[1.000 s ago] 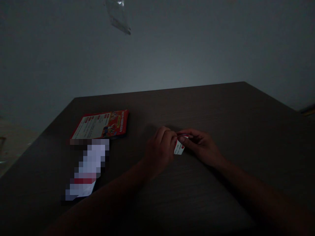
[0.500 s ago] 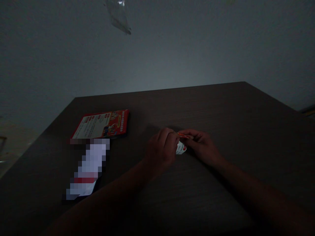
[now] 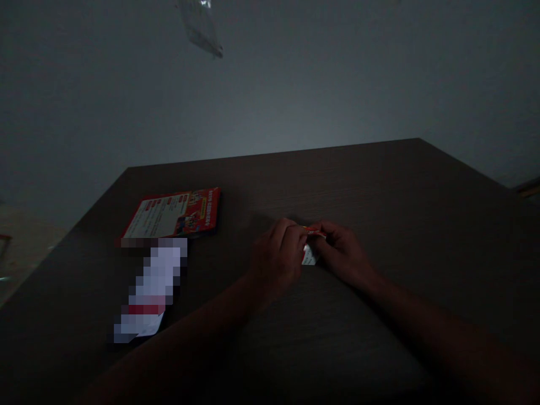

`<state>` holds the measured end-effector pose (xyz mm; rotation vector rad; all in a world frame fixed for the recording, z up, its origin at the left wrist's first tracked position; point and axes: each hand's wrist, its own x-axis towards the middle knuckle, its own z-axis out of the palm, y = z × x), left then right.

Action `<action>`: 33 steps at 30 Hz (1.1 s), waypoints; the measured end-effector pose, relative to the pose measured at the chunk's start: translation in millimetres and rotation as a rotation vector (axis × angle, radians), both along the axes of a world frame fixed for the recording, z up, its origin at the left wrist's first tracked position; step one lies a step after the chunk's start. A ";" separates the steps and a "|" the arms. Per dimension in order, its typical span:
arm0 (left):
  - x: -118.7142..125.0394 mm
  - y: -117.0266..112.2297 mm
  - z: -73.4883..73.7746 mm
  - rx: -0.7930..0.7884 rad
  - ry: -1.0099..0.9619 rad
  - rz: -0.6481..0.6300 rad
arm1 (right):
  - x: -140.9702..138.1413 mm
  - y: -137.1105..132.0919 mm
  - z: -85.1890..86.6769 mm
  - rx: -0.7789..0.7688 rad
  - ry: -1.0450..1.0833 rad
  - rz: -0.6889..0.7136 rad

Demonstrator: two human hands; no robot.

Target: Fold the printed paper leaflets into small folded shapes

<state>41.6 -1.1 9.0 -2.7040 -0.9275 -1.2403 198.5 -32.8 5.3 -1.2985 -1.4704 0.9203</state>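
Observation:
A small red-and-white printed paper (image 3: 310, 256) is between my two hands over the middle of the table. It appears folded or bent, with a white printed face toward me and a red strip along the top; whether it is a card or a packet I cannot tell. My left hand (image 3: 278, 250) is curled around its left side, the knuckles covering much of it. From the right, my right hand (image 3: 348, 253) pinches the upper right edge between thumb and fingers.
A flat red printed box or booklet (image 3: 172, 215) lies toward the table's left edge. Nearer me is a phone-like slab (image 3: 156, 287) with a bright, pixelated face. The dark wooden table (image 3: 358, 174) meets a grey wall, where a clear plastic bag (image 3: 200, 28) hangs.
Less of the paper's white face shows at its right side now, and its red strip has shifted slightly between the fingers. Both hands keep nearly the same place.

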 end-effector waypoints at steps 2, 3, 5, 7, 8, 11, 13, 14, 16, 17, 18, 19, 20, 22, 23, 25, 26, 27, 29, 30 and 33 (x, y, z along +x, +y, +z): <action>0.1 -0.5 0.6 -0.027 -0.016 0.005 | 0.6 -1.0 1.7 0.024 -0.092 0.000; 0.1 -0.6 1.0 -0.039 -0.023 0.010 | 0.8 -1.4 2.6 0.028 -0.120 0.000; -0.2 -1.0 1.5 -0.058 -0.029 0.013 | 1.1 -1.6 3.9 0.027 -0.145 -0.002; -0.4 -1.3 1.8 -0.068 -0.034 0.012 | 1.3 -1.3 4.4 0.026 -0.153 0.004; -0.5 -1.5 1.9 -0.070 -0.039 0.010 | 1.3 -1.1 4.2 0.027 -0.154 0.009; -0.2 -1.8 2.2 -0.055 -0.052 -0.006 | 1.2 -0.9 3.5 0.033 -0.148 0.027; 0.1 -1.8 2.4 -0.043 -0.057 -0.017 | 1.1 -1.4 3.2 0.038 -0.127 0.037; 0.2 -1.6 2.4 -0.038 -0.058 -0.020 | 1.1 -1.7 3.1 0.036 -0.112 0.045; -0.1 -1.0 2.1 -0.028 -0.060 -0.025 | 1.5 -2.1 2.6 0.020 -0.067 0.067; -0.4 -0.6 1.8 -0.023 -0.062 -0.030 | 1.9 -2.0 2.1 0.008 -0.036 0.078; -1.0 -0.2 1.3 -0.020 -0.066 -0.034 | 2.5 -1.8 1.5 -0.007 0.002 0.087; -1.7 0.2 0.8 -0.019 -0.074 -0.039 | 3.3 -1.3 0.9 -0.024 0.048 0.090; -2.5 0.5 0.4 -0.020 -0.084 -0.044 | 4.2 -0.7 0.3 -0.044 0.103 0.090; -4.1 0.7 0.0 -0.025 -0.100 -0.058 | 6.5 0.5 0.2 -0.083 0.218 0.080; -4.8 0.5 0.1 -0.032 -0.097 -0.068 | 7.7 1.1 0.7 -0.102 0.274 0.071; -6.0 -0.3 1.0 -0.067 -0.074 -0.107 | 9.8 1.7 2.9 -0.135 0.377 0.046; -6.4 -0.8 1.5 -0.092 -0.062 -0.129 | 10.7 1.9 4.2 -0.153 0.416 0.036; -6.6 -1.2 2.0 -0.119 -0.052 -0.150 | 11.4 1.9 5.5 -0.170 0.448 0.029; -6.8 -2.0 2.8 -0.166 -0.046 -0.179 | 12.4 2.0 7.1 -0.193 0.499 0.028; -6.7 -2.3 3.0 -0.187 -0.046 -0.186 | 12.8 2.1 7.1 -0.195 0.520 0.034; -5.8 -2.8 2.9 -0.251 -0.058 -0.198 | 14.0 2.4 5.0 -0.187 0.579 0.073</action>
